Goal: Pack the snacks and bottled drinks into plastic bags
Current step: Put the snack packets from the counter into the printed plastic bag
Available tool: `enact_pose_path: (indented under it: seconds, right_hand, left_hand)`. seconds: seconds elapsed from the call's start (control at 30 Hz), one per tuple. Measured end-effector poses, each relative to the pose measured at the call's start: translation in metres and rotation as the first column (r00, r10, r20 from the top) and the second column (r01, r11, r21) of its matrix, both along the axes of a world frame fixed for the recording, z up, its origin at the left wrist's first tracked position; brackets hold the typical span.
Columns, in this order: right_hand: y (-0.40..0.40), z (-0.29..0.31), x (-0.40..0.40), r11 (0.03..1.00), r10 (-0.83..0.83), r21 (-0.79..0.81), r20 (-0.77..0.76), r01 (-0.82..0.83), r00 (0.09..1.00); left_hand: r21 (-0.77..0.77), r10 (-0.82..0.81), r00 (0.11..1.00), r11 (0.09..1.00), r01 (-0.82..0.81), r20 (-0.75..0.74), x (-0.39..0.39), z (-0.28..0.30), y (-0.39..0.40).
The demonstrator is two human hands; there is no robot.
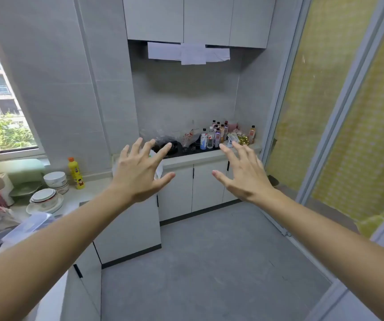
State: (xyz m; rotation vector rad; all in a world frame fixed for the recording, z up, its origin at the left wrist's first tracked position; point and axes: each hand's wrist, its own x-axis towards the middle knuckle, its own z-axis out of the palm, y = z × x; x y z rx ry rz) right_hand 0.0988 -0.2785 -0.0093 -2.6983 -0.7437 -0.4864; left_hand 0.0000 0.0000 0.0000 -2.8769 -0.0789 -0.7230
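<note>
Grey kitchen tabletop at the far wall carries bottled drinks, snacks and crumpled plastic bags. Both hands, left hand and right hand, hang spread and empty, well short of them. Bottles look heavy and slick, best gripped mid-body; bags are limp.

A cluster of upright bottled drinks is seen on the far counter, beyond the spread fingertips; crinkled snacks lie just beside, plastic bags further left.
</note>
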Motion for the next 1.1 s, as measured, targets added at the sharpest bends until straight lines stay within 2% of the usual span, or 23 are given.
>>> enact_pose_path:
  seconds: [0.1, 0.23, 0.33, 0.5, 0.8, 0.97, 1.1]
  right_hand:
    - [0.007, -0.004, -0.002, 1.0, -0.021, -0.017, 0.024, 0.022, 0.999]
    - [0.018, -0.01, -0.004, 0.998, -0.04, 0.054, 0.023, 0.039, 0.999]
    - [0.023, -0.013, -0.001, 0.99, -0.073, 0.121, -0.022, 0.075, 0.997]
    - [0.023, -0.03, 0.026, 0.993, -0.081, 0.083, -0.024, 0.082, 0.996]
    - [0.012, -0.054, 0.151, 0.994, -0.065, 0.09, -0.047, 0.069, 0.997]
    - [-0.007, -0.059, 0.236, 0.983, -0.06, 0.163, -0.116, 0.078, 0.991]
    - [-0.021, -0.065, 0.296, 0.989, -0.057, 0.13, -0.114, 0.072, 0.992]
  left_hand:
    - [-0.029, -0.004, 1.0, 1.0, 0.004, 0.001, 0.001, -0.002, 0.006]
    - [0.021, -0.037, 0.999, 0.999, 0.037, 0.012, 0.009, -0.013, 0.015]
    - [-0.005, -0.055, 0.998, 0.998, 0.055, 0.024, 0.019, -0.015, 0.017]
    - [-0.071, -0.091, 0.996, 0.993, 0.092, 0.021, 0.061, -0.027, 0.015]
    - [-0.053, -0.055, 0.998, 0.997, 0.053, -0.03, 0.181, -0.055, 0.005]
    - [-0.067, -0.012, 0.999, 0.998, 0.009, -0.035, 0.255, -0.058, -0.008]
    - [-0.078, -0.007, 1.0, 0.997, 0.005, -0.024, 0.313, -0.064, -0.019]
